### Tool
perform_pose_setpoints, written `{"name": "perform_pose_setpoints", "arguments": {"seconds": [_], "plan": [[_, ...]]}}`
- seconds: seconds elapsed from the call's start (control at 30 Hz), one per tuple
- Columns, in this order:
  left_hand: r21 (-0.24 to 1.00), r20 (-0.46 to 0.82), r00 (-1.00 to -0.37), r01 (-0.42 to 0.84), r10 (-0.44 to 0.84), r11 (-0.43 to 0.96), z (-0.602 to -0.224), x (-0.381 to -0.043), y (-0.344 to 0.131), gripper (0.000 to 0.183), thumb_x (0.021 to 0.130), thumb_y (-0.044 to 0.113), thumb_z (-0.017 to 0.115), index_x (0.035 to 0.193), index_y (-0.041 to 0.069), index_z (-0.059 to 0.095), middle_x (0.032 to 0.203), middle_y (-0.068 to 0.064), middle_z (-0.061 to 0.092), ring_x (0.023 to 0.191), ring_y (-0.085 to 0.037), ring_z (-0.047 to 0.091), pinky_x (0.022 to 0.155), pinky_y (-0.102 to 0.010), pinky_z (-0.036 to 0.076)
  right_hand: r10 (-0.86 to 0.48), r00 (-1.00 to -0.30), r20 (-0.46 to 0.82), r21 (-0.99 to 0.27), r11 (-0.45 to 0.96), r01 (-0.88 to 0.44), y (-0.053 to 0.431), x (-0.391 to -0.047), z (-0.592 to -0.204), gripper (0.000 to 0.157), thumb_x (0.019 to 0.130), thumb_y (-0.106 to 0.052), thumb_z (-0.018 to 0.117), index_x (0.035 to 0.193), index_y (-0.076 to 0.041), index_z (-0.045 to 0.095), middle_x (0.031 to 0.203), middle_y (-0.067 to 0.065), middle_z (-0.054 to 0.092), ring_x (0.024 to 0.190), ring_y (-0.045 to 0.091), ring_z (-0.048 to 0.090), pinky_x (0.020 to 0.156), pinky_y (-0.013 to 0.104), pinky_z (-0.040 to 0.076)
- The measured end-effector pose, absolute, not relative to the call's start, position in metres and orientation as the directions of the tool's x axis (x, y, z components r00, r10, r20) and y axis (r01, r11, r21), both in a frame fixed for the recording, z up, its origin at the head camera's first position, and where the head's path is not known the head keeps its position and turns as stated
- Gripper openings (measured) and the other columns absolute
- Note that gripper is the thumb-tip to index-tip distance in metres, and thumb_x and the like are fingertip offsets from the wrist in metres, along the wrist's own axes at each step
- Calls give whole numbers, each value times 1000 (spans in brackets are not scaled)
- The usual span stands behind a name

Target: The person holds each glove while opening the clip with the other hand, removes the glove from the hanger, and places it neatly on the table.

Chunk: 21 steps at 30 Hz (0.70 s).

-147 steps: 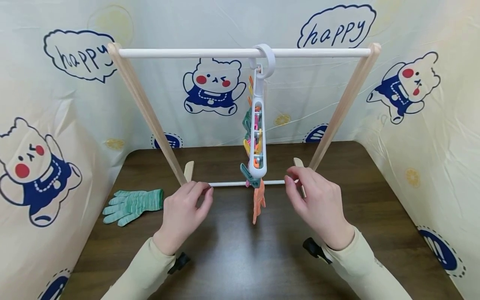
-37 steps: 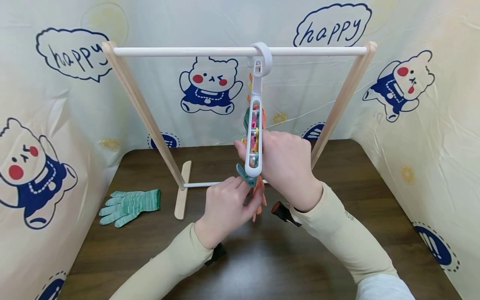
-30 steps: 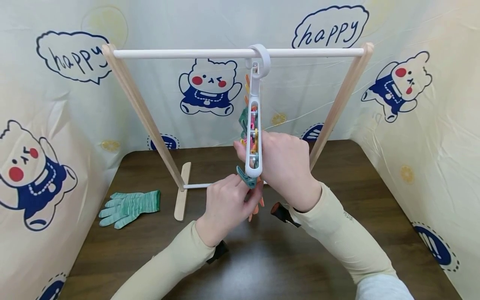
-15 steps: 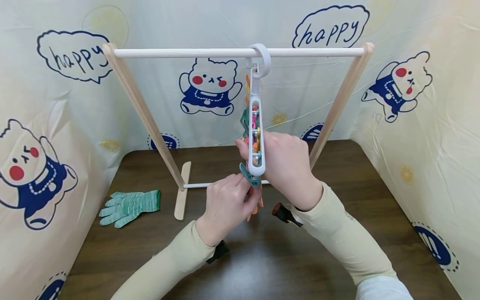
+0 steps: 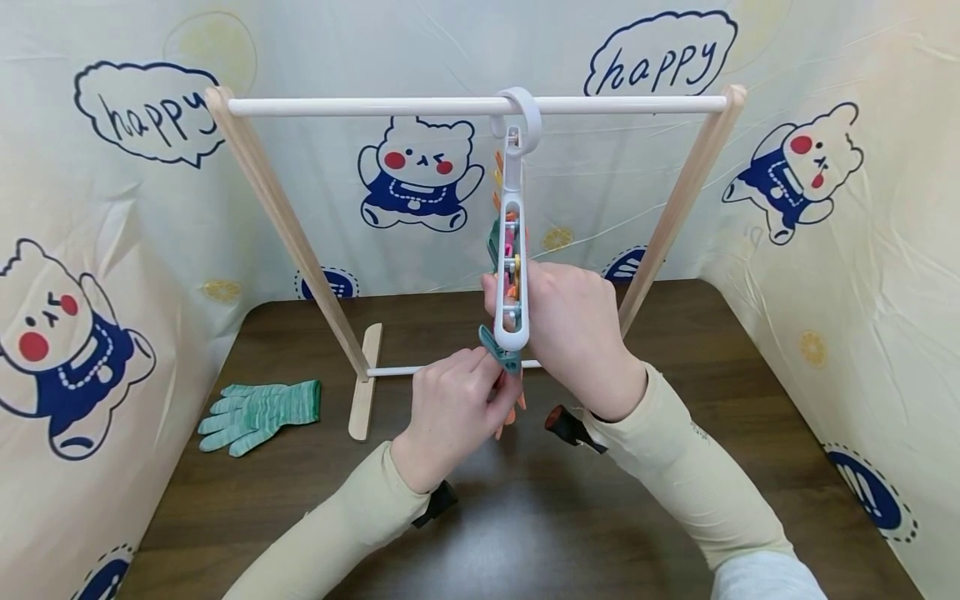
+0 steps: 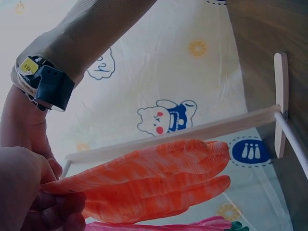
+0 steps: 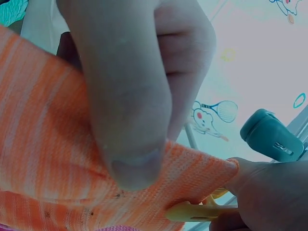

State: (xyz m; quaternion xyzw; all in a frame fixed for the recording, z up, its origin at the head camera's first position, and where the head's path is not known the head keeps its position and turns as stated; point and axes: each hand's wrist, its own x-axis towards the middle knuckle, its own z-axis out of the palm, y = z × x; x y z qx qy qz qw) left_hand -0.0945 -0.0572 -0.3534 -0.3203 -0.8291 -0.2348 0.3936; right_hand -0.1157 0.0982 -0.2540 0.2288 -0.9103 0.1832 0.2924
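Observation:
A white clip hanger (image 5: 512,340) hooks over the top bar, bearing several coloured clips and gloves. My left hand (image 5: 453,408) pinches an orange striped glove (image 6: 159,180) near its cuff; the left thumb (image 7: 132,120) presses on the knit in the right wrist view. Higher up, my right hand (image 5: 577,333) reaches round the hanger and pinches a yellow clip (image 7: 195,212), whose tip overlaps the cuff. A teal clip (image 5: 500,352) at the hanger's front end stands right beside my left fingertips. Past the orange glove shows a pink glove (image 6: 192,226).
The hanging frame has wooden legs (image 5: 288,225), a white top bar (image 5: 375,106) and a thin lower rod (image 5: 393,371). On the dark table (image 5: 300,517) lies a green striped glove (image 5: 262,414), left of the frame's wooden foot (image 5: 365,392).
About five seconds ago both hands were apart on either side of the hanger. They have since come together at the orange glove and the clips; lately only the hanger sways slightly.

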Motion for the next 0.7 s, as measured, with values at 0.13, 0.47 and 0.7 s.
{"name": "perform_pose_setpoints", "arguments": {"seconds": [0.13,0.47,0.7], "plan": [[148,791,-502,710,348,688,-354,-94,-58,26,87,13,75,67,13,57,57,4,49,46,-11,42,42,-21,26,-318,-725,610,-200,824,-530,99,-116,-254,35,101,-36,66,84,-5,68,54,0,46,45,17,41,41,30,29],[160,790,-513,700,335,696,-359,-96,-63,25,88,13,73,68,15,58,57,6,52,46,-10,44,42,-20,26,-327,-738,590,-202,825,-527,99,-117,-254,35,101,-35,68,81,-6,69,54,0,45,46,19,42,42,31,30],[192,767,-544,699,339,689,-360,-95,-67,22,89,12,74,71,12,61,57,4,50,46,-9,41,43,-19,25,-332,-746,577,-199,829,-523,99,-116,-254,32,101,-33,68,81,-8,67,55,0,45,46,18,41,42,31,31]]}}
